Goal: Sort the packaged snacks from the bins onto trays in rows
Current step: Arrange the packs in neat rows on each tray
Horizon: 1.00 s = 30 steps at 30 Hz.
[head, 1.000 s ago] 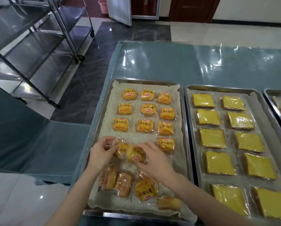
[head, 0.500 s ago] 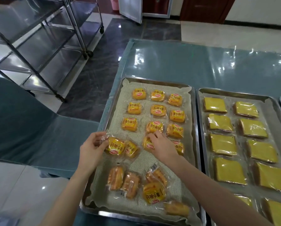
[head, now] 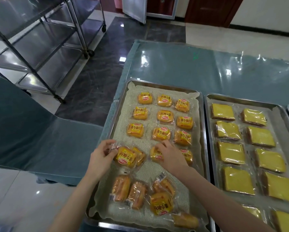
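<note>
The left hand's (head: 101, 158) fingers pinch the crinkled wrapper edge of a spare bun pack (head: 126, 157), kept ready just beside them, while the right hand's (head: 169, 154) bent fingers hold the middle bun pack (head: 154, 154) beneath them, seemingly squaring it into the tray's (head: 120, 108) fourth row.

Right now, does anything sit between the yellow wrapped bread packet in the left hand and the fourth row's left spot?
Yes: a second yellow wrapped packet lies partly beneath the held bread packet, which the left hand pinches, right over that spot.
</note>
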Available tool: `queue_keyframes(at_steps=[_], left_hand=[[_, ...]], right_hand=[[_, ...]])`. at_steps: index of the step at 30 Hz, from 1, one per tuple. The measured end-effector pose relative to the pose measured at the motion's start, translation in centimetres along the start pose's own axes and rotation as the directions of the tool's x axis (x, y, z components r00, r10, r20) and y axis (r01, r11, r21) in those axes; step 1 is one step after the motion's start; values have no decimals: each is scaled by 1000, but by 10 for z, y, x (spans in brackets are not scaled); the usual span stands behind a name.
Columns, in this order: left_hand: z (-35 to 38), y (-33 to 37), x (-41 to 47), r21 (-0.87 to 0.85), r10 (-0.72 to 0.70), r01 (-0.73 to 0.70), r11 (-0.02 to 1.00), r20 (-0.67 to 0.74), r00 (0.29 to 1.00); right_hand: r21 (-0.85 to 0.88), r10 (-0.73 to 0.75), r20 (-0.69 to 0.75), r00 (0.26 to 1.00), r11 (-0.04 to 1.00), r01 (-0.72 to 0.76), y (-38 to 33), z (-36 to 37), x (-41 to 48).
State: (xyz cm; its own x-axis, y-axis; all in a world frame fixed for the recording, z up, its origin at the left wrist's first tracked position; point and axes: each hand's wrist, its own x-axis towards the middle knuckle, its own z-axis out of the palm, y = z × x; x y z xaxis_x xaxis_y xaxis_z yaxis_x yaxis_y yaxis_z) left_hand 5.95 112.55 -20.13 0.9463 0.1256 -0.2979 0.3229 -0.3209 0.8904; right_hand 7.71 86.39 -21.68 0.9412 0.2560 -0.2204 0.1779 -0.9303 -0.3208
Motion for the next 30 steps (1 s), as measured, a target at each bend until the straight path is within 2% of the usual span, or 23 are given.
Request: queue_keyframes(at_steps=[3, 6, 9, 14, 16, 20, 22, 26, 30], left_hand=[[-5, 1, 3, -20, -3, 3, 1000, -16, 1000], [-16, -1, 6, -20, 9, -10, 1000, -47, 999], [-29, -7, 10, -25, 0, -2, 1000, -79, 997], [-44, -16, 13, -98, -26, 20, 995, -67, 997], [-45, -18, 12, -121, -35, 29, 992, -48, 998], [-41, -17, 9, -95, -35, 33, 995, -20, 999], [-38, -15, 6, -86, -18, 15, 996, -25, 1000], [-28, -10, 1, -81, 10, -13, 997, -42, 999], [-8, -6, -10, -80, 9, -11, 997, -29, 1000]], right_hand=[[20, -70, -39, 997, 997, 71, -16, -3, 7], [-22, -167, 52, 985, 985, 169, -45, 6, 13], [-107, -142, 47, 989, 984, 146, -61, 24, 17], [75, -150, -119, 982, 984, 160, -64, 31, 31], [99, -153, -105, 983, 982, 163, -66, 30, 42], [94, -165, 25, 986, 982, 162, -67, 31, 57], [106, -171, 11, 985, 980, 169, -65, 31, 55], [221, -183, -138, 973, 952, 210, -60, 24, 31], [250, -282, -89, 955, 922, 296, -66, 19, -5]])
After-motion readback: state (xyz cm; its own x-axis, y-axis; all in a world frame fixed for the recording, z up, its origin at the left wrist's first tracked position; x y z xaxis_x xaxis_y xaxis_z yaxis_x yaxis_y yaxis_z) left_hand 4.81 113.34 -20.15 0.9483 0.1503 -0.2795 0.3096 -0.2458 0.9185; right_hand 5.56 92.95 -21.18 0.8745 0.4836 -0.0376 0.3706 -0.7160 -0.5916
